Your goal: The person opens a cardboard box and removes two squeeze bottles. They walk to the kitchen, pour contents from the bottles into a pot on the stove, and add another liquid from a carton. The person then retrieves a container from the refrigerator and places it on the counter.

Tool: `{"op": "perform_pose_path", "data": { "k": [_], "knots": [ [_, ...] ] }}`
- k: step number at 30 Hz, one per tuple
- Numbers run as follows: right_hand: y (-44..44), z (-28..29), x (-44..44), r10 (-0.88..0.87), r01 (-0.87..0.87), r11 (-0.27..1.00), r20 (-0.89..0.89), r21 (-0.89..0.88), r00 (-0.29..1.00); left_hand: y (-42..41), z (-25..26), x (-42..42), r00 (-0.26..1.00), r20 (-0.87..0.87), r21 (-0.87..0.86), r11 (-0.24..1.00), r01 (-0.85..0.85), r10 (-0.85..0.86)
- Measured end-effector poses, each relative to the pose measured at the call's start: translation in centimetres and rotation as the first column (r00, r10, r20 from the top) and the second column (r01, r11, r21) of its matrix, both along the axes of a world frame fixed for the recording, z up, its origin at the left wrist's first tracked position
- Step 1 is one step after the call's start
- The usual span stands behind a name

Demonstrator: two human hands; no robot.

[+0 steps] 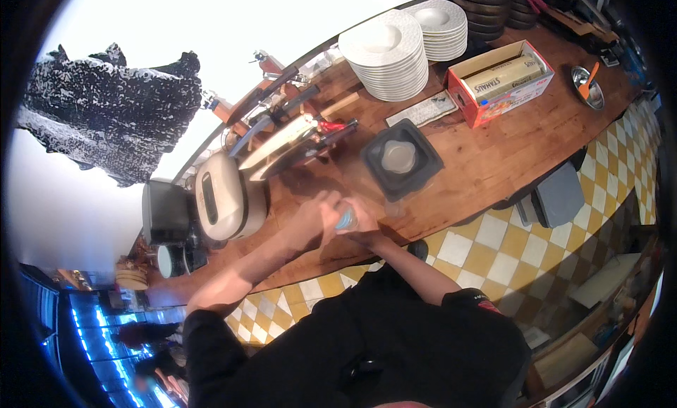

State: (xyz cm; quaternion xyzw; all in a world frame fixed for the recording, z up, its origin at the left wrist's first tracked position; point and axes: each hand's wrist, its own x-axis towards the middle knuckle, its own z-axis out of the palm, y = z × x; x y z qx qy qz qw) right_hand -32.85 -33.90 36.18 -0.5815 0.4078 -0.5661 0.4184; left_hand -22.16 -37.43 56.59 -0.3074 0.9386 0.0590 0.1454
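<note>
Blurred by motion, my left hand and my right hand meet above the front edge of the wooden counter. Between them is a small, round, clear and light-blue object, perhaps a container. My right hand is around it; the left hand's fingers touch or nearly touch its upper left side. A black square tray lies just beyond my hands, with a translucent round container or lid in it. Near my right wrist, a small, faint translucent thing stands on the counter, too blurred to name.
Several knives hang or stand along the wall side, beside a beige rounded appliance. Stacked white plates, a box of rolls and a metal bowl with an orange utensil are further right. A grey bin is below the edge.
</note>
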Motion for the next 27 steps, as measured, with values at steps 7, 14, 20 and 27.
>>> {"op": "perform_pose_path", "data": {
  "k": [7,14,20,27],
  "knots": [
    [-0.5,0.1,-0.3,0.022,-0.022,0.999,-0.003,-0.030,1.000,-0.1,1.9,-0.9,0.947,-0.291,0.055,0.991,-0.123,0.134],
    [-0.3,-0.6,-0.1,0.050,-0.050,0.999,-0.005,-0.012,0.999,0.0,-1.5,0.7,0.919,-0.096,-0.347,0.878,0.330,-0.383],
    [-0.8,-0.4,-0.3,0.098,-0.097,0.995,0.045,-0.022,0.994,2.2,-2.0,2.4,0.909,-0.360,-0.365,0.928,0.069,-0.209],
    [-1.0,-0.8,-0.2,0.083,-0.082,0.996,0.013,-0.033,0.997,3.1,-2.9,2.8,0.855,-0.287,0.012,0.895,-0.447,0.431]
  ]
}}
